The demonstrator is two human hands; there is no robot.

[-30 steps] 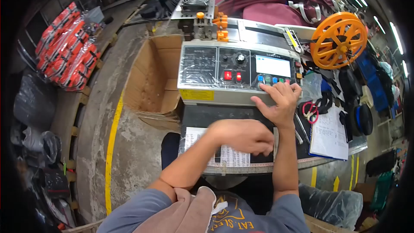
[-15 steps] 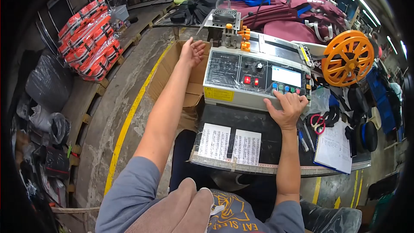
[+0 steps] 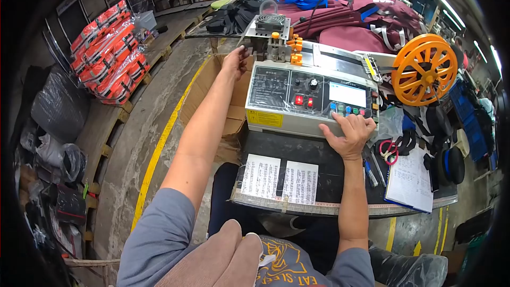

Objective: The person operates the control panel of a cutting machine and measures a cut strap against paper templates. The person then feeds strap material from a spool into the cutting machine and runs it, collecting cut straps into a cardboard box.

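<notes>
A webbing-cutting machine with a control panel and a lit screen stands on the black table. My left hand is at the machine's left end, above an open cardboard box. Its fingers are curled in towards the thumb; whatever may be between them is too small to make out. My right hand rests at the lower right of the panel, thumb spread apart and index finger stretched to the row of coloured buttons. It holds nothing.
An orange reel stands right of the machine. Pink-handled scissors, pens and a written notebook lie at the table's right. Two printed sheets lie in front. Maroon bags are piled behind; packed orange goods stand left.
My left hand has gone from open, fingers spread, to curled fingers, closer to the machine's left end. The right hand stays at the buttons. The view has shifted slightly.
</notes>
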